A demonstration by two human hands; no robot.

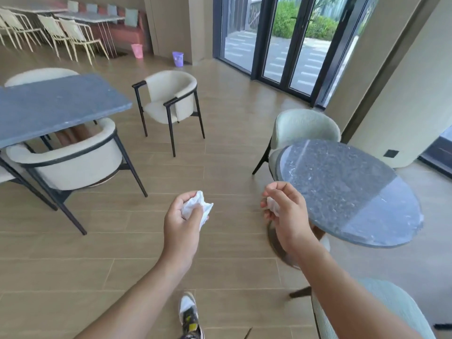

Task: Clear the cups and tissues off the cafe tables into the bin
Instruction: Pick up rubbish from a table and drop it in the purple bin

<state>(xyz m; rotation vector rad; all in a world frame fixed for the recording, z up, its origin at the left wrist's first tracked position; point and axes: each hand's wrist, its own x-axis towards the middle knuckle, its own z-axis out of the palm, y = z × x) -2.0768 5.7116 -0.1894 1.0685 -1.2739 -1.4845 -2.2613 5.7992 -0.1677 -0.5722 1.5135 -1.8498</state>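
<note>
Head view: a grey rectangular table stands left and a round stone table right. Between them, above the floor, the left hand grips a crumpled tissue. The right hand clutches a smaller tissue wad. A pink bin and a purple bin stand far off.

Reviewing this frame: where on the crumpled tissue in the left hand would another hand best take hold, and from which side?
Probably the crumpled end of the tissue sticking out to the right of the left hand, pinched from the right: the fingers curl over the rest.
</note>
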